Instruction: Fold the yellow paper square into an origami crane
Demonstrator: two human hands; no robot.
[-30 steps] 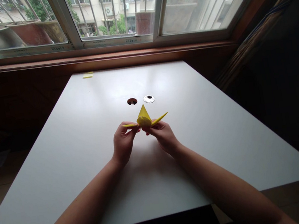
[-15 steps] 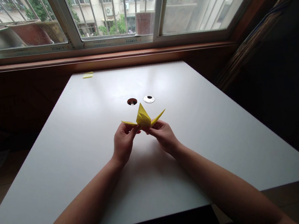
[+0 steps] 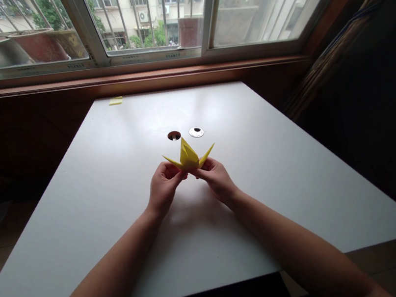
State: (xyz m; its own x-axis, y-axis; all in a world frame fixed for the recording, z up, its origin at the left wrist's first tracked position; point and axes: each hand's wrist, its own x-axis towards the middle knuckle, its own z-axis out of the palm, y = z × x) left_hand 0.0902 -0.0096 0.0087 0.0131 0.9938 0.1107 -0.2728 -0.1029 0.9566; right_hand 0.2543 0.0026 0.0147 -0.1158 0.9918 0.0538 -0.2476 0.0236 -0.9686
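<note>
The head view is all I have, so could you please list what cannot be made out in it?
In the head view:
Lower part of the yellow folded paper: partly hidden by the left hand and right hand.
Lettering on the window frame: too small to read.
Arms: cut off by the bottom edge.

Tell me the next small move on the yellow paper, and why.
Probably a gentle press at the base of the paper: the left hand and right hand pinch it there, close together, while its side points stick up on either side of the taller middle one.
</note>
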